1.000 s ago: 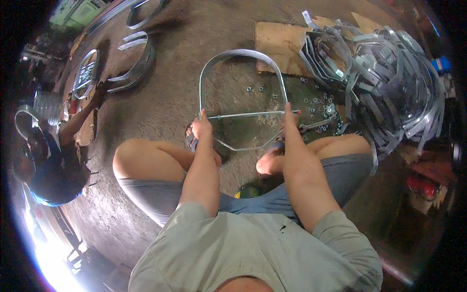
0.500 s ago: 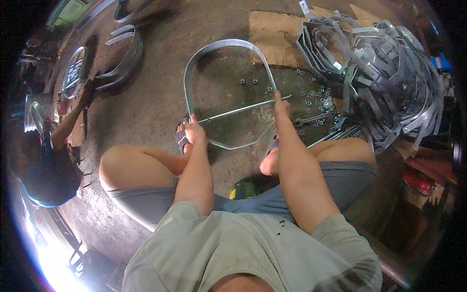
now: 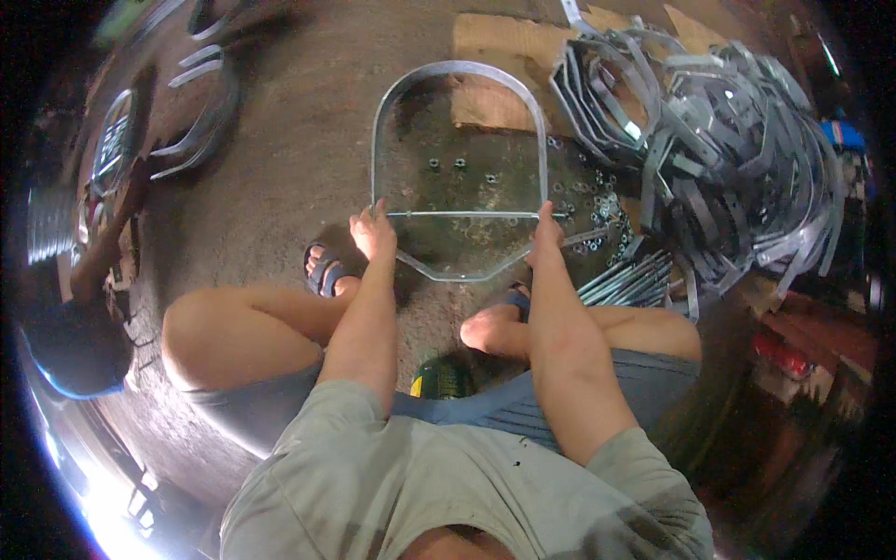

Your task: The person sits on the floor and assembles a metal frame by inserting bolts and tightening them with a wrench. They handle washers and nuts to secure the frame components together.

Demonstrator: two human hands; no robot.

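Observation:
Between my hands is a grey metal strap loop, round at the far end and angular at the near end. A thin metal rod crosses it from side to side, its right end sticking out past the strap with what looks like a nut. My left hand is closed on the left side of the loop, at the rod's left end. On the right side, my right hand grips the strap just by the rod's other end. Fingers of both hands are partly hidden behind the metal.
Loose nuts and washers lie on the floor, with a wrench and a bundle of metal rods. A heap of bent straps stands right, beside cardboard. Another person sits at left near more strap loops.
The loop has turned clockwise, so the rod now runs nearly level. My left hand has risen slightly and my right hand has come down. The whole view has shifted somewhat.

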